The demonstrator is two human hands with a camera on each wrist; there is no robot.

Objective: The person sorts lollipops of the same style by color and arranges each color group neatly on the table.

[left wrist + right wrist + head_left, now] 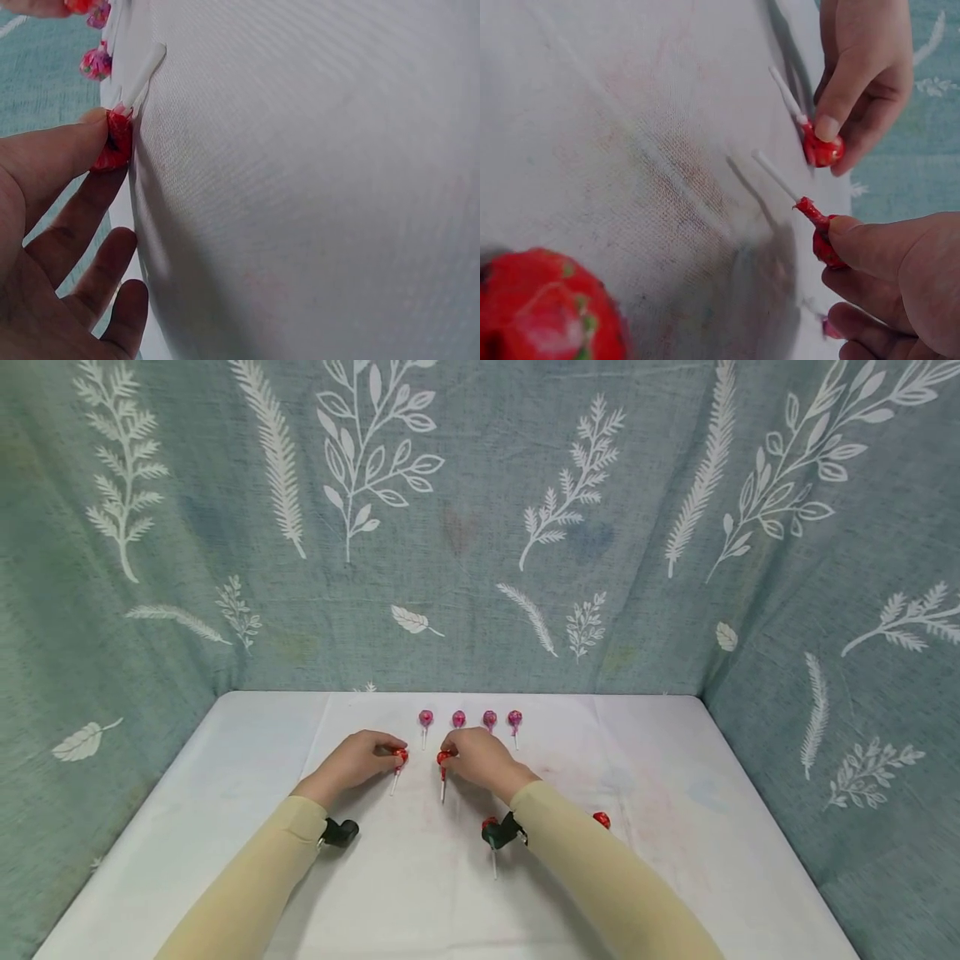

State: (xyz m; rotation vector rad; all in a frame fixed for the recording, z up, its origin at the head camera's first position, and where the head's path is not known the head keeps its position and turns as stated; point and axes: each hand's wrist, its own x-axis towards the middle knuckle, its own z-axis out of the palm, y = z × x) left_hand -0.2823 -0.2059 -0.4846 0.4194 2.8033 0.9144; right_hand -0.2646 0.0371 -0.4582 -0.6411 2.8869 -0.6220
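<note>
My left hand [356, 766] pinches the red-wrapped head of a lollipop [116, 142] between thumb and forefinger, its other fingers spread. The white stick of that lollipop points toward me, close over the white cloth. A short way to the right, my right hand [486, 758] holds a second red lollipop [827, 246] by its head with thumb and fingertips. Its stick [775, 177] also points toward me and casts a shadow on the cloth. The two held lollipops are side by side, a gap between them.
Behind the hands, several pink-purple lollipops [426, 717] form a row near the table's back edge. A red lollipop [489, 822] lies under the right wrist's camera, partly hidden. Another red one [602, 819] shows beside the right sleeve. Green leaf-print curtains [465, 610] surround the white-covered table [247, 777].
</note>
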